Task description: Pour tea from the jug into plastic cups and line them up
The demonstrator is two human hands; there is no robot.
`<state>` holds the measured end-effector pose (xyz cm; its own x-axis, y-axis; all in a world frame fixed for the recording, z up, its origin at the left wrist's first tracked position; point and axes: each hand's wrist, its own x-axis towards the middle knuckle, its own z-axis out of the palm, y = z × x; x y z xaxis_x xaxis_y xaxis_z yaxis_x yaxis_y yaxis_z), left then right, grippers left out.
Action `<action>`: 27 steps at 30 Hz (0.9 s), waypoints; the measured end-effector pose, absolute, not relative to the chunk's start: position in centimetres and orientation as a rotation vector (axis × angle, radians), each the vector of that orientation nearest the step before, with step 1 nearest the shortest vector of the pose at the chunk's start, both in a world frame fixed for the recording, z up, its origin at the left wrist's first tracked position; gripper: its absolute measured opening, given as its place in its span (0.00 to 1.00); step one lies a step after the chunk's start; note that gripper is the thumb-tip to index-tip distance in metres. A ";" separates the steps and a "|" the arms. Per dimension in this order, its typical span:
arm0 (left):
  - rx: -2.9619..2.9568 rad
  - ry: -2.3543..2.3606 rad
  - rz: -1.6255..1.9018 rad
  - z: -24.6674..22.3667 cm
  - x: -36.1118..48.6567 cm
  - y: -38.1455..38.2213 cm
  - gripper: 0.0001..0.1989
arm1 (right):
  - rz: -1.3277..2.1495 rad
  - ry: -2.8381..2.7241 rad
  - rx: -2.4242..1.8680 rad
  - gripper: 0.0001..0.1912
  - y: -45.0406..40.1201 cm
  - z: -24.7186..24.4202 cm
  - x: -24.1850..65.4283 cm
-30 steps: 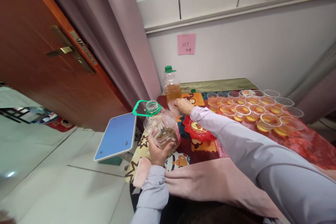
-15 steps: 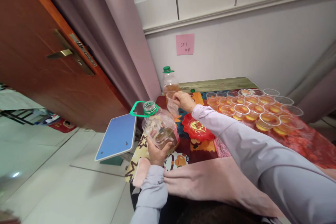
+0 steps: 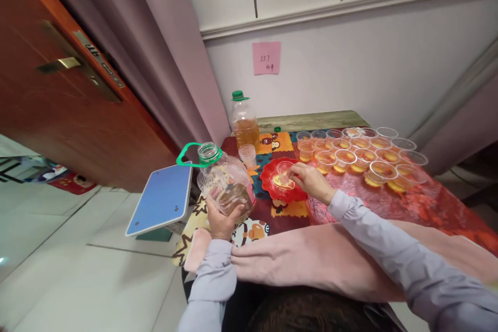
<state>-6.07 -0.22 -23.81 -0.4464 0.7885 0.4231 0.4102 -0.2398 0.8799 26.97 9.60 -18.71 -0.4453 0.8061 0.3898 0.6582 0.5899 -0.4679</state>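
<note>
My left hand (image 3: 223, 218) wraps round the lower side of a large clear plastic jug (image 3: 233, 187), which leans and has some liquid low in it. Its mouth is uncapped and a green handle sticks out to the left. Over the red scalloped plate (image 3: 268, 187), my right hand (image 3: 311, 180) pinches a clear plastic cup (image 3: 286, 170) by its side. Whether the cup touches the plate I cannot tell. A stack of clear cups (image 3: 247, 155) stands between the jug and a second, capped jug (image 3: 246, 127) of amber liquid.
Several filled clear cups (image 3: 344, 158) stand in rows at the right of the table. A green cap (image 3: 277, 129) lies at the back. A blue board (image 3: 160, 199) is beside the table on the left, near a wooden door (image 3: 78, 114).
My right hand has drawn a cup away from the stack and brought it right and nearer, over the red plate. My left hand still holds the jug. The view has shifted slightly.
</note>
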 end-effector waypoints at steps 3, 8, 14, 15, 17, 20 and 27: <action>1.435 1.726 1.727 -23.8 -6.2 -0.2 0.51 | 0.341 -2.216 -1.163 0.08 9.7 -19.3 27.2; 1.440 1.699 1.731 -24.1 -6.3 -0.1 0.50 | 0.293 -2.235 -1.142 0.12 9.7 -17.8 27.5; 1.379 1.683 1.740 -23.9 -6.2 -0.2 0.52 | 0.365 -1.932 -1.152 0.15 8.1 -14.1 27.0; 1.363 1.681 1.741 -23.7 -6.1 -0.2 0.54 | 0.478 -1.820 -1.129 0.15 7.6 -13.4 26.4; 1.350 1.656 1.742 -23.0 -6.0 -0.3 0.56 | 0.771 -1.607 -1.044 0.16 6.4 -11.9 24.6; 1.387 1.617 1.721 -21.5 -5.8 -0.3 0.51 | 1.096 -1.481 -0.872 0.20 4.8 -10.9 20.6; 1.589 1.814 1.562 -16.7 -6.5 -0.6 0.48 | 0.978 -1.575 -0.815 0.44 3.1 -13.7 14.7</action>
<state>-6.46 -0.58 -16.73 -0.3634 0.8298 0.4234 0.5416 -0.1816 0.8208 14.73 3.09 -13.70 -0.2060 0.8841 0.4195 0.0163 0.4317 -0.9018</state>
